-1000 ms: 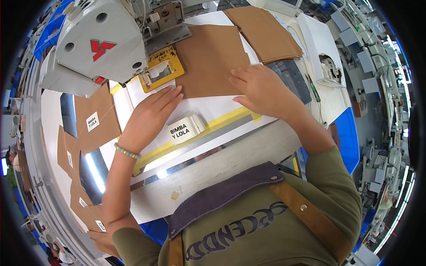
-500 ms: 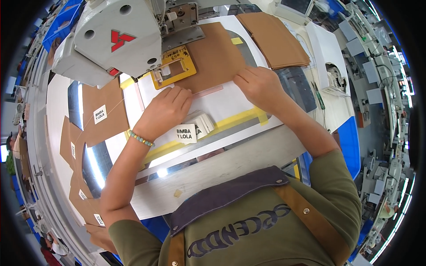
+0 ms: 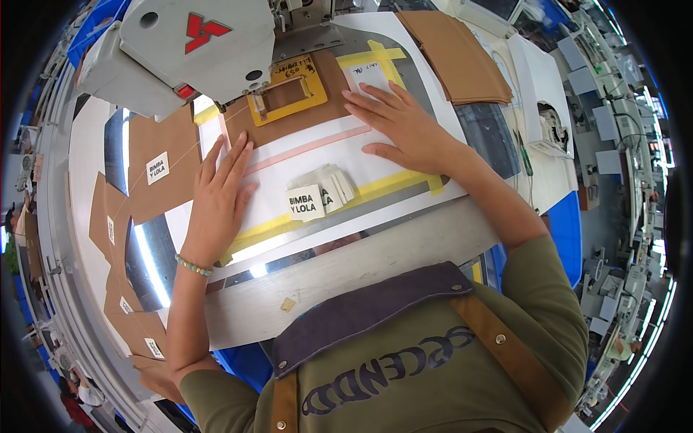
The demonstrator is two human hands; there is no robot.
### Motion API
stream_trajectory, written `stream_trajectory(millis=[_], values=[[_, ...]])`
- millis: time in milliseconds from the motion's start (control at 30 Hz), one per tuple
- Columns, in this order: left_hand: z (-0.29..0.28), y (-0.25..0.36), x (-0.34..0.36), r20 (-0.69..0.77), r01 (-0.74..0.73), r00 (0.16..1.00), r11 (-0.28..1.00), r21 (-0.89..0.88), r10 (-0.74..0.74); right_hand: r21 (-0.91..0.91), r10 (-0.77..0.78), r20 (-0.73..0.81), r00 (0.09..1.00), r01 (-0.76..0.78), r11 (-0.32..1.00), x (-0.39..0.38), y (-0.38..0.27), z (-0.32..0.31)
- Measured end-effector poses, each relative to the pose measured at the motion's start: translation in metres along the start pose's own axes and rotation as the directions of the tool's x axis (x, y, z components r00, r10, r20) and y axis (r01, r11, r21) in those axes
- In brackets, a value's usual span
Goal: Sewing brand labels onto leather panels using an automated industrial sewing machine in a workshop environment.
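Observation:
A brown sheet [image 3: 303,115] lies beneath the yellow plate [image 3: 314,101] at the head of the white sewing machine [image 3: 180,54], on a white board [image 3: 289,155] with pink and yellow tape strips. My left hand [image 3: 220,202] lies open, its fingertips at the left part of the sheet's lower edge. My right hand [image 3: 404,133] is spread open, fingertips at the sheet's right edge beside a small white paper [image 3: 361,76]. Between my hands lies a loose pile of white printed labels [image 3: 321,195].
Brown pieces with white labels [image 3: 144,191] hang along the left side. A stack of brown sheets [image 3: 455,61], a white box [image 3: 527,86] and a green-handled tool [image 3: 525,155] sit at the right. Blue bins [image 3: 563,238] stand beside the table; other workstations line both sides.
The brown sheet has moved left under the yellow plate, uncovering the white paper and tape at the right. My left hand moved left and down, and both hands' fingers have straightened from a bend.

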State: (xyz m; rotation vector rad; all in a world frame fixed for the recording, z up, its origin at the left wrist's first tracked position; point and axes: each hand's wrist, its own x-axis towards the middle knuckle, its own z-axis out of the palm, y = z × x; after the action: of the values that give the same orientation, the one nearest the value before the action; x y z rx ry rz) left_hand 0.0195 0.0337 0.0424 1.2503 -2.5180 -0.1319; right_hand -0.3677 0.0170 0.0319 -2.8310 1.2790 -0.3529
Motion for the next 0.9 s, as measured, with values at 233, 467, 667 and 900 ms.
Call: stream_trajectory(millis=[233, 467, 667, 900], values=[[0.002, -0.003, -0.012, 0.04, 0.028, 0.999, 1.0, -0.015, -0.027, 0.102, -0.017, 0.068, 0.998, 0.01, 0.995, -0.013, -0.002, -0.011], [0.003, -0.002, -0.019, -0.01, 0.046, 0.999, 0.998, -0.036, -0.047, 0.165, -0.028, -0.03, 0.999, 0.033, 0.986, -0.009, -0.006, -0.011], [0.0, -0.016, -0.02, -0.043, -0.006, 0.999, 0.986, -0.169, -0.001, 0.244, 0.001, -0.007, 1.0, 0.001, 0.97, -0.007, -0.002, -0.015], [0.004, 0.0, -0.013, -0.12, 0.067, 0.99, 0.991, -0.119, -0.081, 0.102, -0.003, 0.057, 0.998, -0.003, 0.995, -0.005, -0.009, -0.015]])
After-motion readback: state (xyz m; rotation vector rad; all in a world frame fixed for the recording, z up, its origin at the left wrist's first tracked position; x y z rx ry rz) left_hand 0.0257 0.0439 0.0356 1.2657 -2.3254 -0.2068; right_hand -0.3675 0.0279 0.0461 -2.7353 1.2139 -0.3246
